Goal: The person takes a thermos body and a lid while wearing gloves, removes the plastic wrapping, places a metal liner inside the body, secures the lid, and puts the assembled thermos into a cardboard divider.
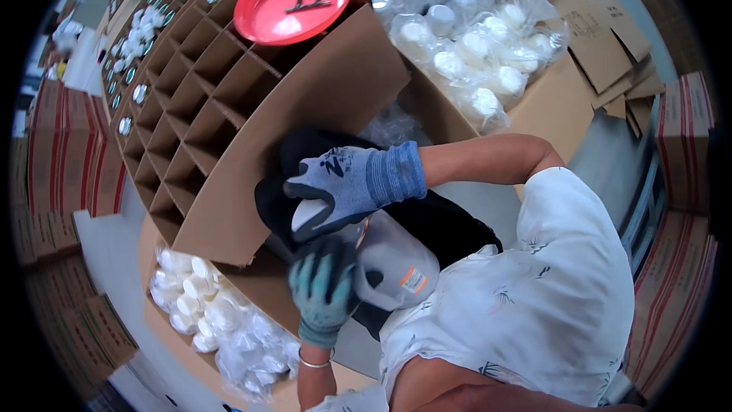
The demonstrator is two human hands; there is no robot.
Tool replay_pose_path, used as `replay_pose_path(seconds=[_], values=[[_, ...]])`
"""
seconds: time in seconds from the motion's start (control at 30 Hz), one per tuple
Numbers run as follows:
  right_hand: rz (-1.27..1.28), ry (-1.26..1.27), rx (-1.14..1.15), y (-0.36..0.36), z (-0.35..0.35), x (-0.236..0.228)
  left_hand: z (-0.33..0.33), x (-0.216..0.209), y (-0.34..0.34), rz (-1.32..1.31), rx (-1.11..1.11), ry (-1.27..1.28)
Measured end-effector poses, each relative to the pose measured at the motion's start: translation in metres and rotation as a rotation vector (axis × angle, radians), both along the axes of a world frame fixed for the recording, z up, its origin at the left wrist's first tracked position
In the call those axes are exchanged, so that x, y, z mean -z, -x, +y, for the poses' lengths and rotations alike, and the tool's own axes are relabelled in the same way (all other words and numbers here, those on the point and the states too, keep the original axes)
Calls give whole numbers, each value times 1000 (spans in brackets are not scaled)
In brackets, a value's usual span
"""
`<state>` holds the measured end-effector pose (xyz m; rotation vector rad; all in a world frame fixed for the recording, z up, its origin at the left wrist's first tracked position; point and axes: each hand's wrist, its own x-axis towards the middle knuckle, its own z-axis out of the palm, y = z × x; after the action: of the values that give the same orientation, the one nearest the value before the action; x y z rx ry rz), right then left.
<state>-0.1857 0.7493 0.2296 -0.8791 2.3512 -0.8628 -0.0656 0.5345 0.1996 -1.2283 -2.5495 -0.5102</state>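
Note:
A clear plastic jar (400,248) with a moulded handle and an orange label lies tilted against my lap. My left hand (324,286), in a teal and black glove, is closed round the jar's neck end and partly blurred. My right hand (339,187), in a blue and grey glove, curls over a white cap (307,216) at the jar's mouth. Whether the cap sits on the jar is hidden by the gloves. Just beyond my hands stands a large carton with cardboard dividers (206,91); several capped jars fill its far-left cells.
On the carton's top right rests a red plastic dish (293,11) with dark metal pieces. Bagged white-capped jars (465,38) fill an open box at the back right. Bagged white caps (202,301) lie front left. Stacked cartons (72,149) line the left, flattened cardboard (595,38) the far right.

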Motion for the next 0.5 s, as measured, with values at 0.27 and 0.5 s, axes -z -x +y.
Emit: replay_pose_path(seconds=[0.27,0.5], values=[[-487,639,869,98,167,65,-16,-19,29,-588,-315,-232],[70,-550,1355,154,489,198,8,-4,75,-842,-293,-291]])
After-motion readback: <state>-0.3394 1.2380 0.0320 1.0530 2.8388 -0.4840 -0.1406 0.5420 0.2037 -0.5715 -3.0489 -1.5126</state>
